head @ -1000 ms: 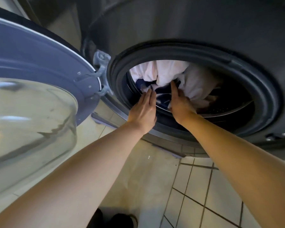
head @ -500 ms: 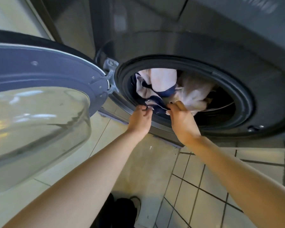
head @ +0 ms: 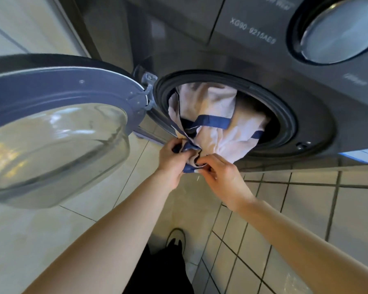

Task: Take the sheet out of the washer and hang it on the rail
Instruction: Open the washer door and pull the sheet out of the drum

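Fingers of left hand and right hand pinch sheet at its blue hem, close together, likely for firm pull; sheet hangs half out of washer mouth, door wide open for clearance.

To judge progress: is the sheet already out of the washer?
Partly out: left hand and right hand grip the bunched end of the sheet outside the washer; the rest lies inside.

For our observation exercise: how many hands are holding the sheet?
2. The left hand grips the sheet below the washer opening; the right hand pinches its blue edge just beside it.
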The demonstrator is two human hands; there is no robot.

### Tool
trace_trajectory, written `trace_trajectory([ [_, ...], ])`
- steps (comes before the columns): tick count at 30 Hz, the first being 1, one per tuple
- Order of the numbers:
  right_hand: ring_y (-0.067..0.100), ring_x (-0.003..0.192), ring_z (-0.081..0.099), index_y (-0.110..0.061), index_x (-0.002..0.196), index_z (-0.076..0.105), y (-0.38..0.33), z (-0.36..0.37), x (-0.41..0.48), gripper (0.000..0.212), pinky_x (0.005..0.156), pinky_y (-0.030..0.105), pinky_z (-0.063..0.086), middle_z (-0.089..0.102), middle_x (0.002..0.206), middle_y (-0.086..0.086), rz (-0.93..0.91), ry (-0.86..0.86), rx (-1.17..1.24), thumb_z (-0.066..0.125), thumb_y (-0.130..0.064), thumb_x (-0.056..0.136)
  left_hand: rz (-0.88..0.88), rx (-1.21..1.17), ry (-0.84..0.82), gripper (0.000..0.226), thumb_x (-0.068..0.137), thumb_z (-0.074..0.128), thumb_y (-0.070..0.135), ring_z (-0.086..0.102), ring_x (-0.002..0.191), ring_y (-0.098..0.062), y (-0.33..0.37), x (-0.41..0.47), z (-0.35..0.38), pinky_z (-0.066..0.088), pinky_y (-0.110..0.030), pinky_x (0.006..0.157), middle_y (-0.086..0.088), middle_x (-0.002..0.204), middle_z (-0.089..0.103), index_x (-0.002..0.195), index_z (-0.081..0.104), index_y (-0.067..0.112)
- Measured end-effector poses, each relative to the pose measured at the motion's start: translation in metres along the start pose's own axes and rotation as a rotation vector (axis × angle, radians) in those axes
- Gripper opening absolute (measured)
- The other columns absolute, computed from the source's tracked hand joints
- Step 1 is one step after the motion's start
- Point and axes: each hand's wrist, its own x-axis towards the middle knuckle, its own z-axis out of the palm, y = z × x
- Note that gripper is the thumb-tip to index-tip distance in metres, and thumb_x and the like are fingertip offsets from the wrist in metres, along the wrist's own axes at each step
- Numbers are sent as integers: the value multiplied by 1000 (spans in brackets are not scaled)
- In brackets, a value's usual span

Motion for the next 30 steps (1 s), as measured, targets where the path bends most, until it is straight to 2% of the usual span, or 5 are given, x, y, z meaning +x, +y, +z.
trace_trajectory([
  [8, 15, 102, 51, -23, 139, 28, -1, -10, -16, 61, 81, 30, 41, 42, 130, 9, 908, 185, 358, 58, -44, 90, 203, 236, 78, 25, 71, 73, -3, 63, 66, -6, 0, -37, -30, 49, -16, 54, 5, 75, 69, 76, 63, 19],
  [14, 33, 126, 32, -15, 142, 29, -28, -20, 19, 74, 106, 46, 31, 36, 136, 14, 656, 282, 56, 63, -49, 85, 259, 387, 37, 21, 72, 74, -2, 65, 72, -12, -12, -61, -43, 56, -29, 66, 3, 73, 68, 82, 63, 12],
  [20, 39, 132, 35, -10, 150, -8, -24, -7, 96, 115, 108, 48, 34, 30, 145, 18, 915, 76, 140, 67, -59, 77, 255, 451, 18, 15, 79, 72, 6, 67, 82, -24, -27, -72, -43, 57, -54, 70, -4, 86, 69, 88, 63, 14],
  [24, 37, 109, 54, -7, 137, 25, -18, 2, 109, 61, 80, 39, 48, 50, 105, 5, 824, 31, 33, 55, -19, 85, 277, 448, 35, 21, 79, 65, -1, 65, 88, -18, -25, -72, -44, 57, -48, 78, -1, 92, 68, 95, 62, 13],
  [30, 21, 67, 49, -9, 89, 55, -33, -7, 73, 8, 55, 29, 37, 51, 67, 0, 609, 223, 188, 48, -12, 89, 34, 192, 25, 32, 78, 52, -5, 63, 85, -15, -16, -68, -56, 55, -31, 50, 0, 96, 64, 98, 57, 19],
])
